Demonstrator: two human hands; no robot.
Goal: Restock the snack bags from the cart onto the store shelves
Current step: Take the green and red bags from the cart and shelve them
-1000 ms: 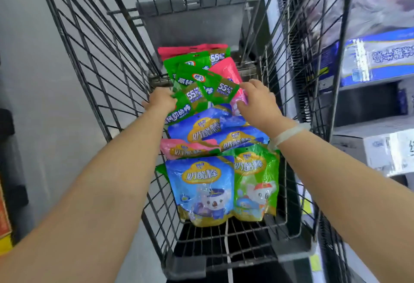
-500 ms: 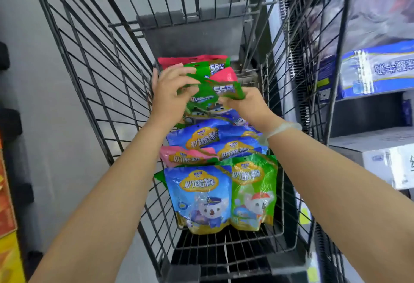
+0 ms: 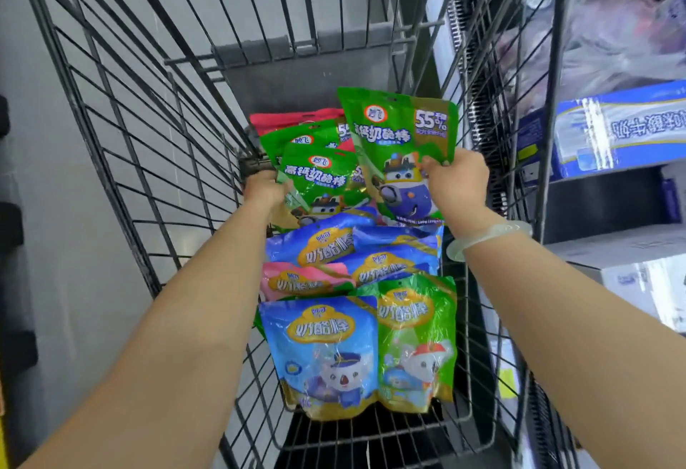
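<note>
My right hand pinches a green snack bag by its edge, lifted above the pile (blue, pink, green bags) in the cart. My left hand grips a second green bag — it lies on the pile.

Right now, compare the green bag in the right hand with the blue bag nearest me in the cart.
The green bag is held upright, gripped by the right hand; the blue bag lies in the cart, untouched. The green bag shows a plane character and "55%"; the blue bag shows a capped bear-like animal. Both are glossy cartoon snack pouches.
</note>
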